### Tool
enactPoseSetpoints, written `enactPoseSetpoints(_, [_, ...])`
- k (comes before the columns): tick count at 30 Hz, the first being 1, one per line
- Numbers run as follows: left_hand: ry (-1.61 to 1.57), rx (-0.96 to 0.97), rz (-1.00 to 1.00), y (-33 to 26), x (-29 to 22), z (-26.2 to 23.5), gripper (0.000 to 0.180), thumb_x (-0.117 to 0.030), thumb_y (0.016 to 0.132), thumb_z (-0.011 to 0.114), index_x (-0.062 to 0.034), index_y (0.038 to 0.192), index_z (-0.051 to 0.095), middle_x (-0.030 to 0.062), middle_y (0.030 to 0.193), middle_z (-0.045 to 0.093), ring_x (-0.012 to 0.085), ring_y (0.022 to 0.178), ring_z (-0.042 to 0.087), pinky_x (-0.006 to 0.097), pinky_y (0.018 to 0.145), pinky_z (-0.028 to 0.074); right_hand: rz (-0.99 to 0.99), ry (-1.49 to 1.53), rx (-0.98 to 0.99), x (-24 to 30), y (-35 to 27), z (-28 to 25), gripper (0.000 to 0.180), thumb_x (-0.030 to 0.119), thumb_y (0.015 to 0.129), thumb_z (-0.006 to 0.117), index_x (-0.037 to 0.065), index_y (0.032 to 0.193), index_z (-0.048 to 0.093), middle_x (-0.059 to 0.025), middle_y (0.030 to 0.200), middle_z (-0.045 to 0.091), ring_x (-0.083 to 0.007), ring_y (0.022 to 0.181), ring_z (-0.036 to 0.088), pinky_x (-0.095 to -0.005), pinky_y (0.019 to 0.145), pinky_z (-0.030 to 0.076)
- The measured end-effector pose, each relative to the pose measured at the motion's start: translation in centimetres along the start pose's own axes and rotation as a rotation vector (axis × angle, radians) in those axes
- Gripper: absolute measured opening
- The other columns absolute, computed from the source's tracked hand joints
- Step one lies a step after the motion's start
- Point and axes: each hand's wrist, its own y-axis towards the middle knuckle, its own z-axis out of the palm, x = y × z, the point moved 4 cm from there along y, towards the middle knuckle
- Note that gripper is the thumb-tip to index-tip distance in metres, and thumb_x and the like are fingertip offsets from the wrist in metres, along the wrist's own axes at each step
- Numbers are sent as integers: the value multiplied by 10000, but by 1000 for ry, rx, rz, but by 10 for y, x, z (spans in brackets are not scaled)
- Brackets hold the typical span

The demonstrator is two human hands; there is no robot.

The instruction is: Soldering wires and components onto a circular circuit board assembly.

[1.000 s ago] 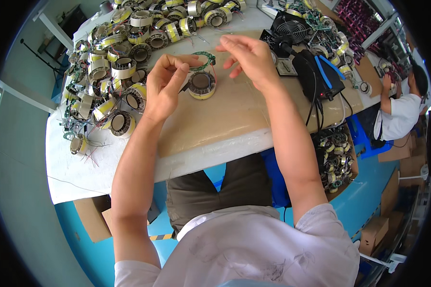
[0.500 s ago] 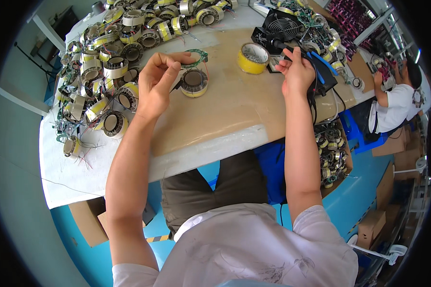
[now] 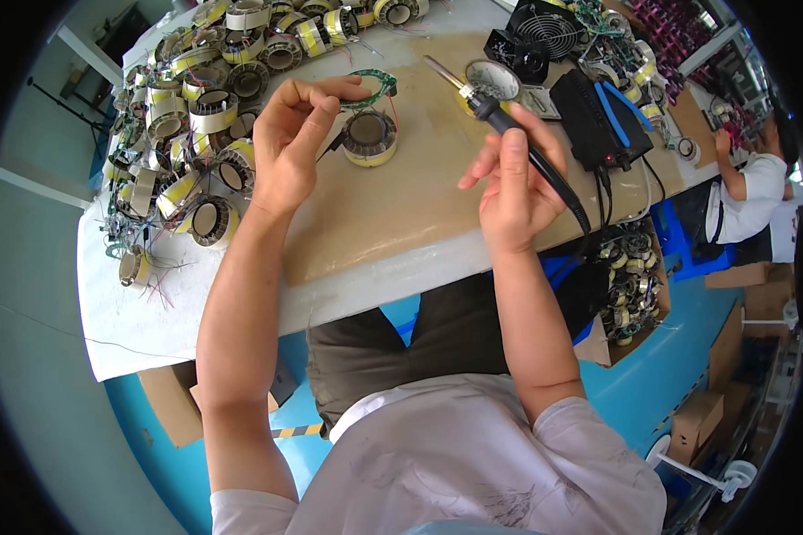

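My left hand [image 3: 293, 143] pinches a small green ring-shaped circuit board [image 3: 371, 90] just above a round wound coil [image 3: 369, 138] that rests on the brown work mat [image 3: 393, 201]. Thin wires run from the board down to the coil. My right hand [image 3: 514, 192] holds a black-handled soldering iron [image 3: 500, 120] like a pen, its metal tip pointing up and left, a little way right of the coil. The iron's cable trails off to the right.
Several yellow-taped wound coils [image 3: 201, 116] crowd the table's left and far side. A roll of yellow tape [image 3: 491, 82], a small black fan [image 3: 531, 40] and a black soldering station [image 3: 598, 116] stand at the far right. Another person [image 3: 754, 192] works at right. A box of coils [image 3: 629, 290] hangs beside the table.
My right hand left the coil, reached to the station at right, and came back holding the soldering iron. My left hand kept hold of the green board.
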Motion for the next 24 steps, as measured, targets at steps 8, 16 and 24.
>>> enactPoseSetpoints(8, [-19,-7,0,1,1,-1,90,-82,1001,561,3,975,543,188,1132,711,272,1226,595,371,1062,425,-68,-230,153,1,-12,0,238,115,1022,555,-66,1164,615,-144,805,696,-117,524,590,-283,441,521])
enactPoseSetpoints(16, [-19,10,38,2,1,-1,86,-79,997,558,5,980,545,196,1130,712,291,1243,587,401,1084,412,-36,-179,157,0,-14,4,179,16,963,632,-60,1124,629,-142,774,700,-78,516,604,-196,470,467])
enactPoseSetpoints(24, [-22,11,40,1,-1,0,77,-69,995,564,5,982,546,198,1130,712,295,1251,583,400,1082,413,-15,-155,155,-1,-15,4,173,23,962,637,-57,1115,639,-147,783,709,-75,504,600,-194,461,457])
